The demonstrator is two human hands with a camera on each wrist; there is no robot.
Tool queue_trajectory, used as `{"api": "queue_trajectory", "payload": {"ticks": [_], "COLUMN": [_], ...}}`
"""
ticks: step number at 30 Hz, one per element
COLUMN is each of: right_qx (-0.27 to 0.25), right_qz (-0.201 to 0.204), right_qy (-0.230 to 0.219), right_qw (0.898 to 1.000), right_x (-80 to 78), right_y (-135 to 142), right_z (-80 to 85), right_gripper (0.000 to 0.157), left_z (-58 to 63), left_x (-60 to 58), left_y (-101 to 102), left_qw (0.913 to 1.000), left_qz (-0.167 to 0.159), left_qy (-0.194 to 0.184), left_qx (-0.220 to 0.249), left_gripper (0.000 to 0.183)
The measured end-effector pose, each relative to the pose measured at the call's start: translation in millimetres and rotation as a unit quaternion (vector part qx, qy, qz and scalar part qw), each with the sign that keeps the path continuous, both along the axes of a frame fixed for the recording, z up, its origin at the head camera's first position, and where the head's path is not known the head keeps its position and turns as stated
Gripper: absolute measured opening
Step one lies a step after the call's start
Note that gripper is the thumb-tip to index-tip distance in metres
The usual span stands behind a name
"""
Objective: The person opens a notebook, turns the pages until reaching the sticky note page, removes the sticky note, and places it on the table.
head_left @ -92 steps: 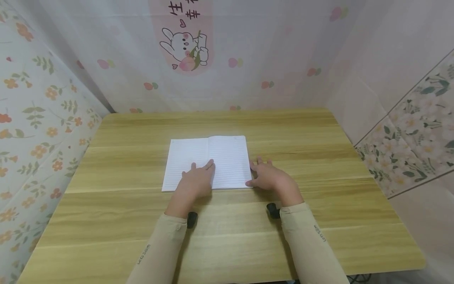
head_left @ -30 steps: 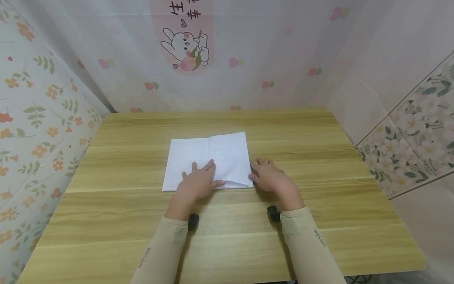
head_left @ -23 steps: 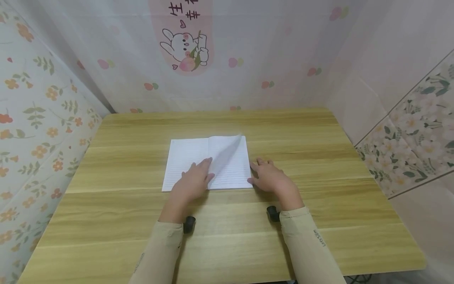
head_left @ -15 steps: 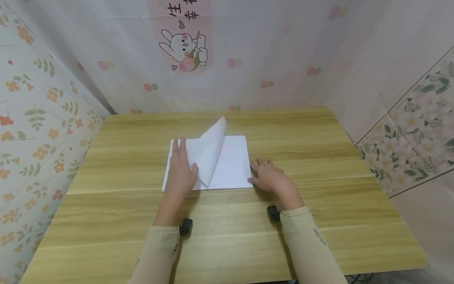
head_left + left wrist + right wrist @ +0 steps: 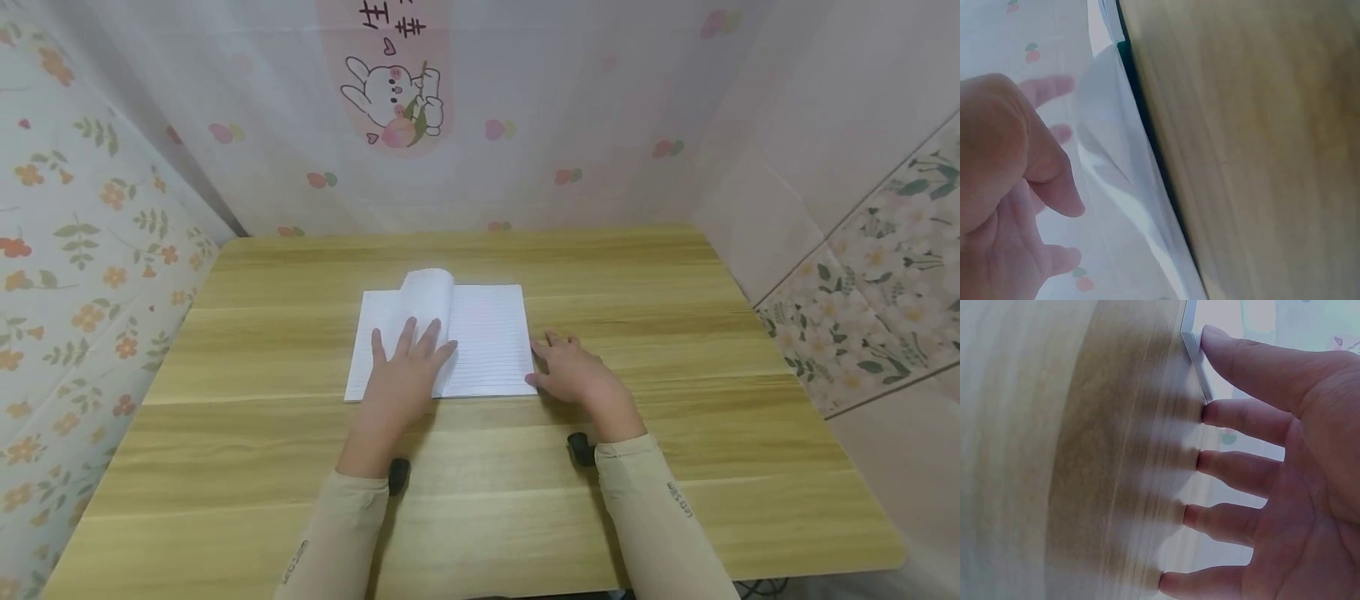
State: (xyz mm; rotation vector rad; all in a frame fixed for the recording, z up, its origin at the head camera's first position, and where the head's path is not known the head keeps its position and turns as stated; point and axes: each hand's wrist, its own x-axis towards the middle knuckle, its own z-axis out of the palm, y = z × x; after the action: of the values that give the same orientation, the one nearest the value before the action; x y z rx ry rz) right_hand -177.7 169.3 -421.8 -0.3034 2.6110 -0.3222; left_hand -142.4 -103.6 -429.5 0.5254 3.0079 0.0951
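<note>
We have the lined notebook (image 5: 491,342) spread on the desk (image 5: 675,317), near its middle, with one leaf (image 5: 429,292) bowed up beside the fold and leaning over the left-hand page. That bulge is our main worry: pressing down on it unevenly could crease the paper, while letting go too soon could let its springiness swing it back to the right. A sideways drag might also strain the leaf at the fold or slide the whole notebook across the smooth wood.

Our left hand (image 5: 405,375) reaches forward, palm down over the left side, fingers spread and thumb pointing toward the fold; they grasp nothing, and we cannot tell how firmly they touch the leaf. Our right hand (image 5: 573,377) angles inward at the right edge, its thumb against the notebook by the near corner and the other fingertips resting on the desk, loosely spread and gripping nothing.
</note>
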Motion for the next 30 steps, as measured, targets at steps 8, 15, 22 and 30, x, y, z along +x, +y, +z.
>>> {"api": "queue_trajectory", "payload": {"ticks": [8, 15, 22, 30], "right_qx": [0.005, -0.015, -0.024, -0.015], "right_qz": [0.002, 0.005, 0.011, 0.008], "right_qy": [-0.001, 0.002, 0.012, 0.049], "right_qw": [1.0, 1.0, 1.0, 0.999], "right_x": [-0.9, -1.1, -0.4, 7.8], "right_y": [0, 2, 2, 5], "right_z": [0.8, 0.3, -0.4, -2.0], "right_gripper": [0.07, 0.07, 0.071, 0.068], "left_z": [2.1, -2.3, 2.0, 2.3], "left_x": [-4.4, -10.9, -15.3, -18.1], "left_y": [0, -7, -8, -9], "left_qw": [0.9972, 0.9886, 0.9851, 0.986], "left_qz": [0.002, -0.009, 0.004, -0.007], "left_qy": [-0.075, -0.128, -0.149, -0.15], "left_qx": [0.0, 0.078, 0.084, 0.072], "left_gripper": [0.053, 0.049, 0.048, 0.052]}}
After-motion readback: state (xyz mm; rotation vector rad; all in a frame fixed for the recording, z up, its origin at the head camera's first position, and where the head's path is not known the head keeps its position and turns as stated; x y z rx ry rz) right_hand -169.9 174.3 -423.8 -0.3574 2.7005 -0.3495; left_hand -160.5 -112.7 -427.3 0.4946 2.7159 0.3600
